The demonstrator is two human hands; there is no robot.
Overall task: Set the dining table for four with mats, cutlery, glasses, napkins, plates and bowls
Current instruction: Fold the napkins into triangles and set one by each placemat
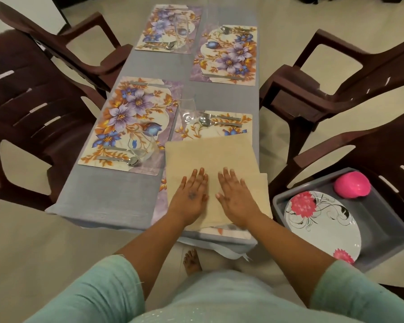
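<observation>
Both hands, left [193,199] and right [237,199], lay flat with fingers straight on the napkin [210,157]; it covered the near right mat [233,130], reaching the counter [107,190] edge; a tray [380,220] stood just beside.
</observation>
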